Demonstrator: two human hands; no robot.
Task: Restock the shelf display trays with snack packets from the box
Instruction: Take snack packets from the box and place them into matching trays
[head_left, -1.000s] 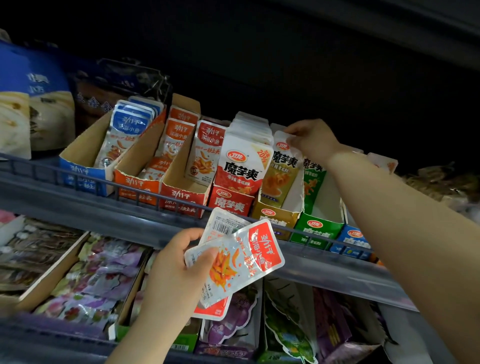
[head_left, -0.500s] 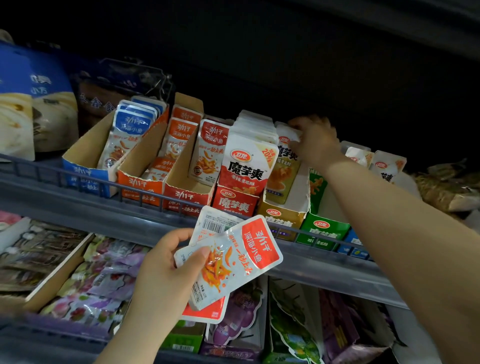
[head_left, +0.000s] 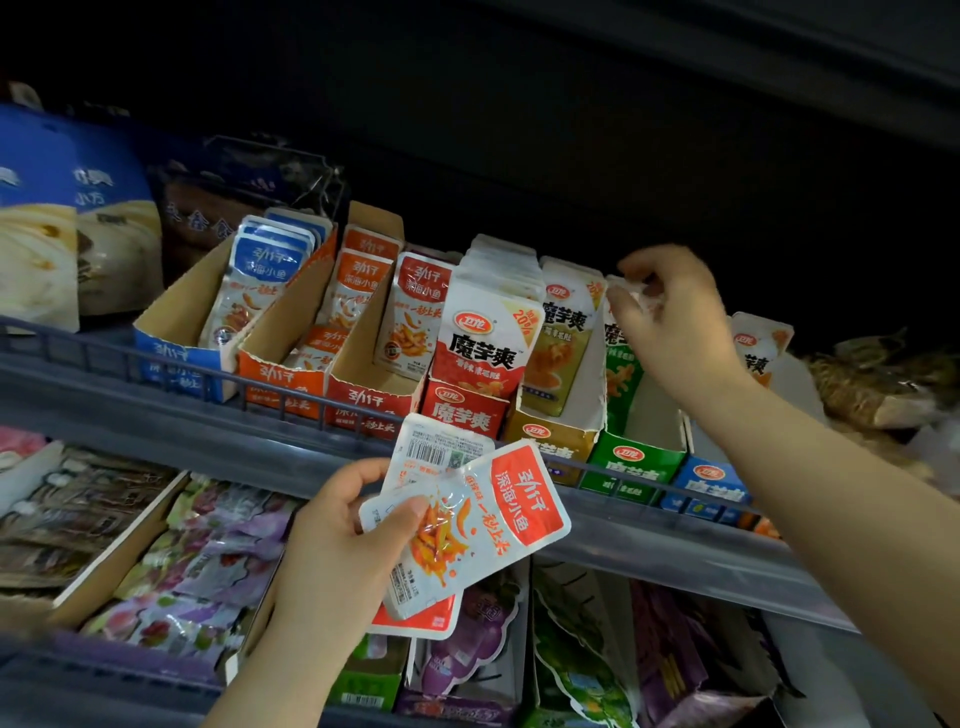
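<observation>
My left hand (head_left: 332, 540) is below the shelf rail, shut on a few red-and-white fish snack packets (head_left: 483, 525) fanned out. Cardboard display trays stand in a row on the upper shelf: a blue tray (head_left: 176, 358), an orange tray (head_left: 280, 382), a red tray (head_left: 363, 405), a full red konjac tray (head_left: 462, 413), a yellow tray (head_left: 550, 439) and a green tray (head_left: 636, 462). My right hand (head_left: 675, 317) reaches over the green tray, its fingers pinching the white top of a green packet (head_left: 621, 358) that stands in it.
A wire rail (head_left: 104, 358) runs along the front of the upper shelf. Big blue bags (head_left: 57, 218) stand at the far left and brown bags (head_left: 883, 389) at the far right. The lower shelf holds purple packets (head_left: 208, 566) and green ones (head_left: 576, 670).
My right hand has moved right, from the top of the yellow packet to the green packets. My left hand has kept the red packets in about the same place.
</observation>
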